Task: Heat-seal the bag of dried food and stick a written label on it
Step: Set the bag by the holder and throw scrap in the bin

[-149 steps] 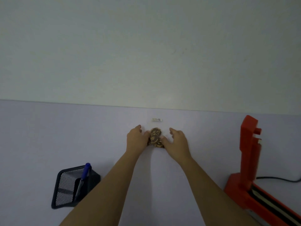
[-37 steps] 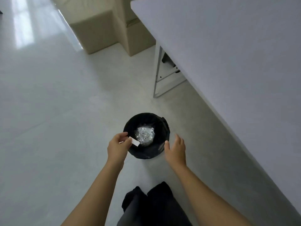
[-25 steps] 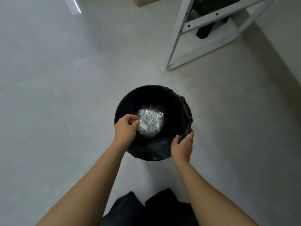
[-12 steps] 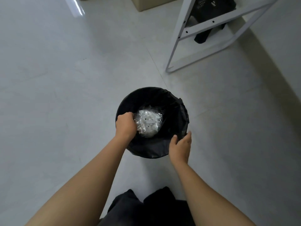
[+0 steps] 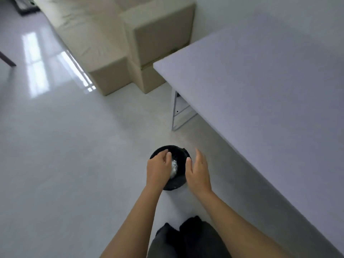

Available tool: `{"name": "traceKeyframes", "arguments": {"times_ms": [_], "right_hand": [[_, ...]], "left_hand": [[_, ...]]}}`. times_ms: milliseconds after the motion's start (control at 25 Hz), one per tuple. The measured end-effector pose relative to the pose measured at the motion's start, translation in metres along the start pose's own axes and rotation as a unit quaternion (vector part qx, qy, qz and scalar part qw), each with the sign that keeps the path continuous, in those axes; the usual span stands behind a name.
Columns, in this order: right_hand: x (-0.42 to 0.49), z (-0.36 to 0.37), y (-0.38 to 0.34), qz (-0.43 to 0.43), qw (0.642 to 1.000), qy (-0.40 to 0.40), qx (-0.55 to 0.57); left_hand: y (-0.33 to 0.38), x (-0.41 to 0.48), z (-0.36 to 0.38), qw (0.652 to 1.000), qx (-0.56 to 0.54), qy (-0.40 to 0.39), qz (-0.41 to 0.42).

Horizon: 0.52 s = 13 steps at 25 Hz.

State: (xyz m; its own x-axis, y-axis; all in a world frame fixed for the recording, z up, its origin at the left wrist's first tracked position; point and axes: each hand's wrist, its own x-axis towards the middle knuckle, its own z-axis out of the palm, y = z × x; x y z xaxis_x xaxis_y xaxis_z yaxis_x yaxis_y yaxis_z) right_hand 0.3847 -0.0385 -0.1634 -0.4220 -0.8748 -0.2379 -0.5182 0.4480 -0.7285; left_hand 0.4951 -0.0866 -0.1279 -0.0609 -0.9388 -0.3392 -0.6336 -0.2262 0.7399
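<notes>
Home: sofa (image 5: 104, 34), glossy floor (image 5: 55, 146)

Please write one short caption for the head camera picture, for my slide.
Both bare hands, left hand and right hand, hover open above a black waste bin beside the table.

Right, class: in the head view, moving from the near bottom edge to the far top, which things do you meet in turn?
Dark trousers → left hand and right hand, side by side → black bin → white table leg frame → beige boxes.
</notes>
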Motion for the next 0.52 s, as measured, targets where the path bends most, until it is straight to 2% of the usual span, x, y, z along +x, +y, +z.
{"name": "traceKeyframes", "arguments": {"times_ms": [160, 320, 520], "right_hand": [[-0.028, -0.094, -0.036, -0.033, 0.995, 0.089, 0.012], [-0.037, -0.181, -0.026, 0.011, 0.975, 0.222, 0.023], [-0.057, -0.290, 0.031, 0.084, 0.928, 0.362, 0.024]], "left_hand": [[0.098, -0.040, -0.027, 0.991, -0.015, -0.012, 0.130], [0.182, -0.054, 0.002, 0.974, 0.013, -0.061, 0.219], [0.268, -0.081, 0.078, 0.916, 0.060, -0.158, 0.365]]}}
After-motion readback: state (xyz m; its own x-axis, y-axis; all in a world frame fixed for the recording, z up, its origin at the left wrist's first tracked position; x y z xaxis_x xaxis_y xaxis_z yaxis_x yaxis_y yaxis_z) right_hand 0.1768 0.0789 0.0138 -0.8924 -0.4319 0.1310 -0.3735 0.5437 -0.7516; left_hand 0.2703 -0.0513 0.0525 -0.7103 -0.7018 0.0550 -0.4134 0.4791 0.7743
